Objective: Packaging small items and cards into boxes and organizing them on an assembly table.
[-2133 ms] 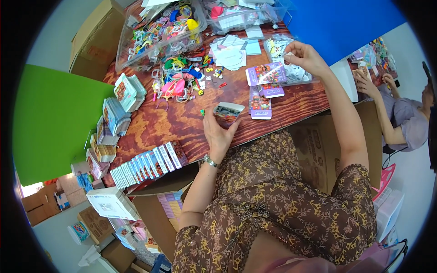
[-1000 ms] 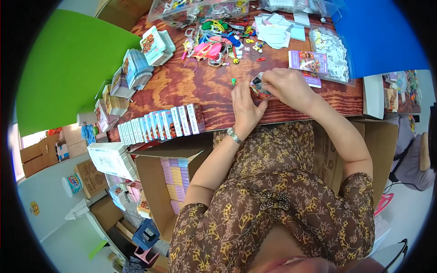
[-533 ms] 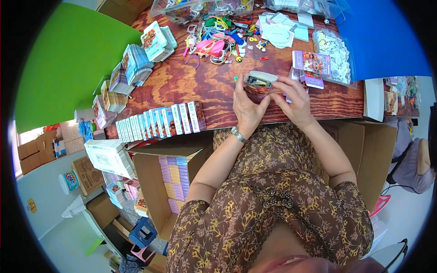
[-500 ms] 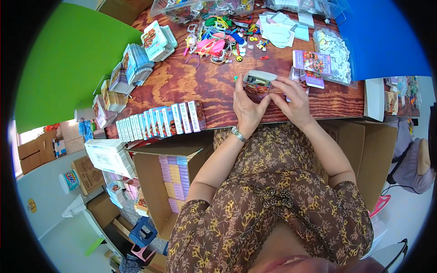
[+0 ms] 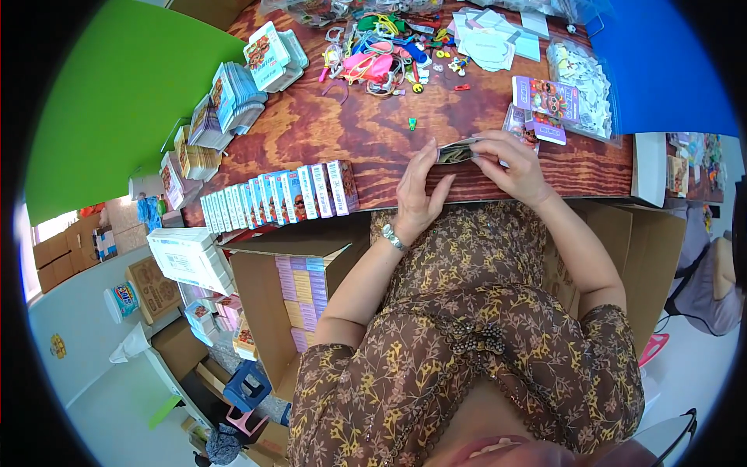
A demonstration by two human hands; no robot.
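Between my two hands, over the near edge of the wooden table, is a small open-topped card box [image 5: 454,154] with dark, flat contents showing inside. My left hand [image 5: 420,191] grips its left side with the fingertips, the thumb standing off below. On the opposite side, my right hand [image 5: 512,165] pinches the rim and opening with thumb and fingers. Most of the box's front is out of sight at this angle. A small green piece [image 5: 412,124] lies just beyond it. Purple printed boxes [image 5: 548,100] rest right of my right hand, partly on a bag of white pieces [image 5: 582,86].
A row of small filled boxes [image 5: 276,198] stands along the table's near left edge. Card stacks [image 5: 233,97] line the left side. Colourful trinkets [image 5: 377,62] and loose paper cards [image 5: 494,43] lie at the back. Below left, a carton [image 5: 261,311] holds packed boxes.
The box has tipped, so less of its printed front shows. My right fingers have moved in over its opening. The left hand's grip has shifted, uncovering the small green piece.
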